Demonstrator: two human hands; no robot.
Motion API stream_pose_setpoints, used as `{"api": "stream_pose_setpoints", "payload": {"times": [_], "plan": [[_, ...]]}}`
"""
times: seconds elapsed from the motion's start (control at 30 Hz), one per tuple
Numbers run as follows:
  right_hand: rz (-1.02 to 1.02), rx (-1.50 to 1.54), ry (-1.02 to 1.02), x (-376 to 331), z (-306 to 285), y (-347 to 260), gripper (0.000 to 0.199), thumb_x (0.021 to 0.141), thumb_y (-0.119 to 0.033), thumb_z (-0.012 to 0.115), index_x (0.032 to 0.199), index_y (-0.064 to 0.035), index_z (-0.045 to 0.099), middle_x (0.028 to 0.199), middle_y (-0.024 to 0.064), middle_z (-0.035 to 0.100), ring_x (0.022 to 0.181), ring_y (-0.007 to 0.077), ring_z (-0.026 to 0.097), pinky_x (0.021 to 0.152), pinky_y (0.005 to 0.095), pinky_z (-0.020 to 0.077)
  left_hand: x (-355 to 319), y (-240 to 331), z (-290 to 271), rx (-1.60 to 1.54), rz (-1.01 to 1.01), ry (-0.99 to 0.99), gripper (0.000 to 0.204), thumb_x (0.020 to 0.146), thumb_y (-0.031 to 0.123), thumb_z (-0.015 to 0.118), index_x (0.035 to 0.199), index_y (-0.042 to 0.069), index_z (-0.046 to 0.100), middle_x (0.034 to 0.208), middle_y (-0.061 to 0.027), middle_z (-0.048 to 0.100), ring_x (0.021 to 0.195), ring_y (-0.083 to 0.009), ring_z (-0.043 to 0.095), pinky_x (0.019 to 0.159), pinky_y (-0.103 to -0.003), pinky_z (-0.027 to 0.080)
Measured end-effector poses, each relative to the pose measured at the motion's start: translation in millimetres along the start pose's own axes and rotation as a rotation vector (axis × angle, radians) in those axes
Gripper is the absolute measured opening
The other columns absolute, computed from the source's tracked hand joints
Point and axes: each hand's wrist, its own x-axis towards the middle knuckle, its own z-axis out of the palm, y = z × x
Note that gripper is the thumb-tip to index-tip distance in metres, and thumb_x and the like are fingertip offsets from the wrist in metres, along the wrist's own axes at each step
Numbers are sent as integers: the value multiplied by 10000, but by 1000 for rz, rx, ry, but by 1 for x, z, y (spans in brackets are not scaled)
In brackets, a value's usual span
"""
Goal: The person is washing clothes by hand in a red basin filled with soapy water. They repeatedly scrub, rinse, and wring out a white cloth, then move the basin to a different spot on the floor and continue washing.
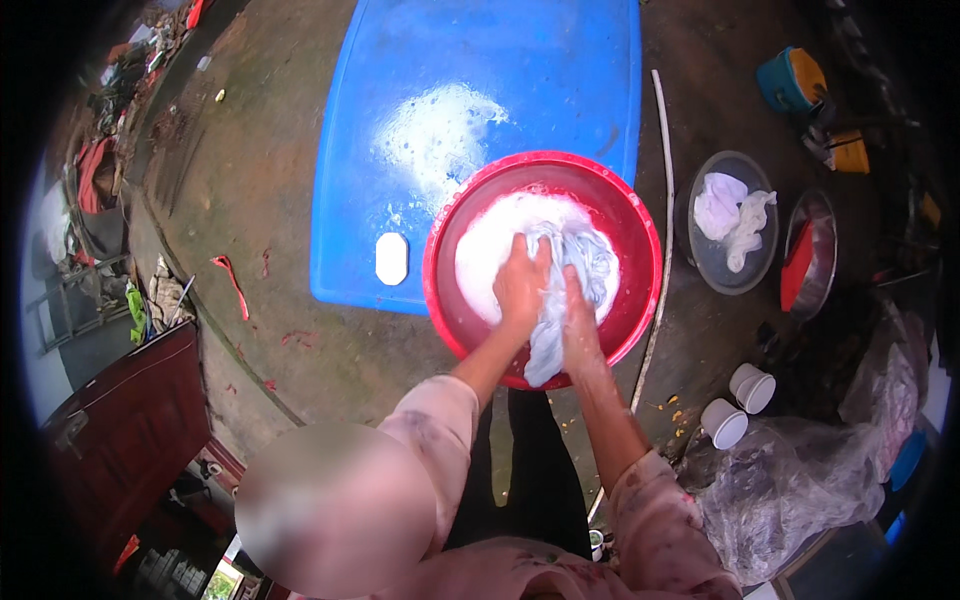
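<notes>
A red basin (436,308) of white, sudsy water (486,244) sits at the near right corner of a blue table (360,200). Wet, light blue-grey cloth (548,340) lies bunched in the suds, one end hanging toward the basin's near rim. My left hand (522,284) is closed on the cloth from the left. From the right, my right hand (580,322) grips it too, its fingers partly hidden by the folds. A white, eight-sided block (392,259), perhaps soap, rests on the table left of the basin.
To the right, a grey tub (735,282) holds white cloths (733,212), beside a metal basin (818,255) with a red thing in it. A long pale pole (661,150) lies along the table. Two white buckets (724,424) and clear plastic sheeting (790,490) are nearer.
</notes>
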Motion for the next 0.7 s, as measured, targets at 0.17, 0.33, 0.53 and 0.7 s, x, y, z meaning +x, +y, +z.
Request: {"api": "stream_pose_setpoints", "payload": {"times": [0.17,0.33,0.53,0.7], "plan": [[148,8,18,13,-35,-20,668,939,-623,392,1335,-97,506,1097,119,619,977,227,614,819,349,519,-39,-10,30,126,500,-131,420,932,412,508,1113,33,535,848,-264,637,811,-425,631,709,-513,478],[66,-5,-127,-18,-47,-45,577,873,-297,667,1326,8,480,1252,118,588,1136,240,574,987,395,453,78,-75,-17,-172,123,-23,581,937,406,538,1255,-80,505,1118,-245,633,1007,-292,637,885,-369,488],[-199,-49,-44,-28,-86,-79,627,796,-107,706,1345,37,440,1258,148,571,1141,263,570,1016,382,428,63,-64,-69,-726,-98,-302,537,937,290,583,1325,-58,455,1220,-186,587,1079,-230,578,937,-333,443],[-97,146,-155,-34,-88,-76,582,913,-218,600,1402,-1,371,1294,151,556,1166,279,564,1025,420,427,49,-45,-75,-444,182,94,436,811,119,692,1179,-27,509,1041,-167,612,973,-279,583,896,-375,441]]}}
